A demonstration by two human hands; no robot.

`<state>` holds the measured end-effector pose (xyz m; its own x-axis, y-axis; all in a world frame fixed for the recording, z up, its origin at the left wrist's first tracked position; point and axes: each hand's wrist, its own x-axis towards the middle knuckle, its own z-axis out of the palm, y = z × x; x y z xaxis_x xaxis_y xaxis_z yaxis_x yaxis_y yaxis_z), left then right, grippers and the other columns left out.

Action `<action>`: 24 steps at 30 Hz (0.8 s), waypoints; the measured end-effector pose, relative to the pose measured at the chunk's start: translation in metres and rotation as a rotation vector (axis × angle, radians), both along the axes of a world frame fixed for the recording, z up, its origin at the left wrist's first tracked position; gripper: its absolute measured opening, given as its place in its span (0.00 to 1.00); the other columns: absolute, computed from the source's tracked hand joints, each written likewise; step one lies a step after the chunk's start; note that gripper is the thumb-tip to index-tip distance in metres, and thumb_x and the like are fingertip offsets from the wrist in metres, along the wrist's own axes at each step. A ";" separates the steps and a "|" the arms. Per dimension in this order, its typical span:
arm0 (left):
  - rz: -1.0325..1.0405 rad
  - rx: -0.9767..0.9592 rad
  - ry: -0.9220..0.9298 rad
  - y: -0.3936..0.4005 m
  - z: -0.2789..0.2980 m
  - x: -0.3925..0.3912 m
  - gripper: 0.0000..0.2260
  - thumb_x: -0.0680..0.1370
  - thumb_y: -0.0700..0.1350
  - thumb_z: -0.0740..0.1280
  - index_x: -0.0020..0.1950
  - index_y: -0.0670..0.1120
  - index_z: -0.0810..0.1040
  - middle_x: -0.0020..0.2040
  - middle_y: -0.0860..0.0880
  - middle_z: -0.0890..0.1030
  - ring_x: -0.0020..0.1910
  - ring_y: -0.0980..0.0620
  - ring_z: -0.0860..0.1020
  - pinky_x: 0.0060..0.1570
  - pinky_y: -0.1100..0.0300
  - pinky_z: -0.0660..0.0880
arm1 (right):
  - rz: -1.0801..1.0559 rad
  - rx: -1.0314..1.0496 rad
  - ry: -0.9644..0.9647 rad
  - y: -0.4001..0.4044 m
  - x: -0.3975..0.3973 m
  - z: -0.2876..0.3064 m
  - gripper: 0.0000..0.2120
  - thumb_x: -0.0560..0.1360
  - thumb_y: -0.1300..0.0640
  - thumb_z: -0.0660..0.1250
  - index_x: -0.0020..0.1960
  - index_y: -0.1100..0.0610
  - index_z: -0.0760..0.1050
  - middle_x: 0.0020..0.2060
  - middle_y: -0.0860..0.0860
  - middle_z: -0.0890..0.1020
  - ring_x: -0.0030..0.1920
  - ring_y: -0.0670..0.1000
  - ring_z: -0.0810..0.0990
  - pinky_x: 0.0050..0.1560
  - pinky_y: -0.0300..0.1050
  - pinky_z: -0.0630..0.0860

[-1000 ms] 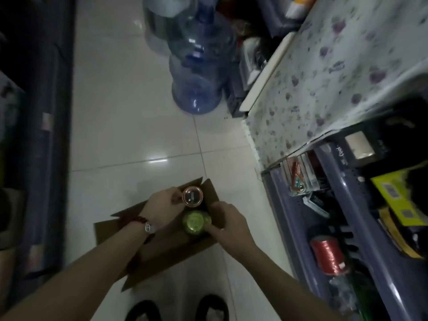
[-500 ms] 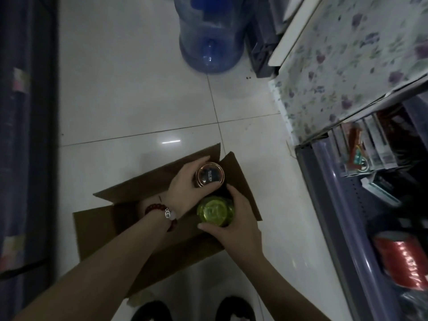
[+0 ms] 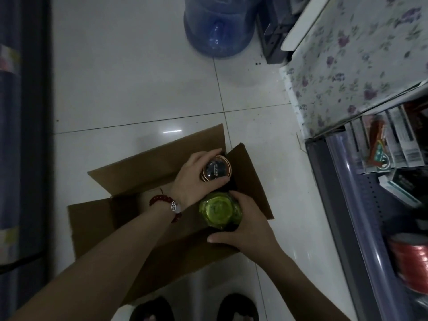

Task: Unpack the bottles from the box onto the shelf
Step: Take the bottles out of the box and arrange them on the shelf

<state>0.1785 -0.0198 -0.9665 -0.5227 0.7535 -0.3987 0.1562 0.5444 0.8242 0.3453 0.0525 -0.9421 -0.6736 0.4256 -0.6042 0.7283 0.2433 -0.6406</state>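
Note:
An open cardboard box (image 3: 148,167) lies on the white tiled floor below me, flaps spread. My left hand (image 3: 194,179), with a red bead bracelet on the wrist, grips a bottle with a copper-rimmed dark cap (image 3: 216,170) at the box's right end. My right hand (image 3: 247,224) wraps around a green-capped bottle (image 3: 218,209) just in front of it. Both bottles are seen from above and their bodies are hidden. The shelf (image 3: 361,205) runs along the right edge, with packaged goods on it.
A blue water jug (image 3: 217,26) stands on the floor ahead. A floral-covered counter (image 3: 361,56) is at the upper right above the shelf. A red spool (image 3: 412,262) sits on the lower shelf. A dark cabinet (image 3: 20,135) lines the left. My feet (image 3: 194,309) are below the box.
The view has tilted down and closer to the box. Both hands keep their hold on the two bottles, which sit at about the same place in the box.

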 end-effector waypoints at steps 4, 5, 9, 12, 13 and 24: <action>0.015 -0.001 0.058 -0.001 -0.006 0.004 0.36 0.65 0.58 0.73 0.71 0.59 0.64 0.68 0.53 0.67 0.67 0.50 0.68 0.67 0.52 0.68 | 0.040 0.111 0.042 -0.002 -0.007 -0.002 0.46 0.58 0.41 0.79 0.71 0.45 0.61 0.67 0.43 0.70 0.65 0.45 0.70 0.57 0.39 0.71; 0.023 0.003 0.062 -0.001 -0.006 0.005 0.37 0.64 0.59 0.73 0.71 0.59 0.65 0.66 0.54 0.68 0.67 0.50 0.68 0.66 0.52 0.68 | 0.040 0.133 0.055 -0.003 -0.006 -0.003 0.44 0.59 0.42 0.79 0.70 0.45 0.63 0.66 0.43 0.71 0.65 0.45 0.71 0.56 0.36 0.70; 0.029 0.021 0.092 -0.001 -0.007 0.002 0.39 0.63 0.54 0.78 0.71 0.57 0.67 0.65 0.55 0.69 0.66 0.52 0.69 0.66 0.56 0.68 | -0.051 0.112 0.097 -0.006 0.006 -0.010 0.41 0.57 0.37 0.76 0.67 0.41 0.66 0.63 0.40 0.74 0.63 0.43 0.73 0.59 0.41 0.74; 0.004 0.022 0.118 -0.001 -0.006 0.000 0.40 0.62 0.52 0.80 0.71 0.55 0.67 0.66 0.52 0.71 0.65 0.54 0.69 0.65 0.59 0.67 | -0.137 0.095 0.134 -0.007 0.014 -0.011 0.37 0.57 0.38 0.76 0.63 0.37 0.66 0.60 0.39 0.76 0.61 0.43 0.74 0.59 0.47 0.77; 0.000 0.017 0.123 -0.001 -0.006 0.000 0.40 0.62 0.52 0.80 0.71 0.54 0.67 0.66 0.52 0.71 0.65 0.55 0.69 0.65 0.60 0.67 | -0.146 0.095 0.142 -0.007 0.016 -0.011 0.36 0.58 0.40 0.77 0.62 0.37 0.66 0.59 0.39 0.76 0.60 0.43 0.74 0.59 0.46 0.76; 0.020 -0.009 0.246 0.001 0.016 0.009 0.39 0.64 0.46 0.79 0.71 0.48 0.67 0.66 0.49 0.74 0.65 0.54 0.71 0.64 0.66 0.64 | -0.248 0.142 0.215 -0.011 0.027 0.010 0.33 0.58 0.41 0.76 0.61 0.42 0.72 0.56 0.40 0.78 0.59 0.42 0.75 0.60 0.42 0.75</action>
<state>0.1873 -0.0191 -0.9501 -0.6194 0.7393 -0.2642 0.3409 0.5565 0.7577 0.3724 0.0412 -0.9321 -0.6448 0.6615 -0.3829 0.6283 0.1734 -0.7584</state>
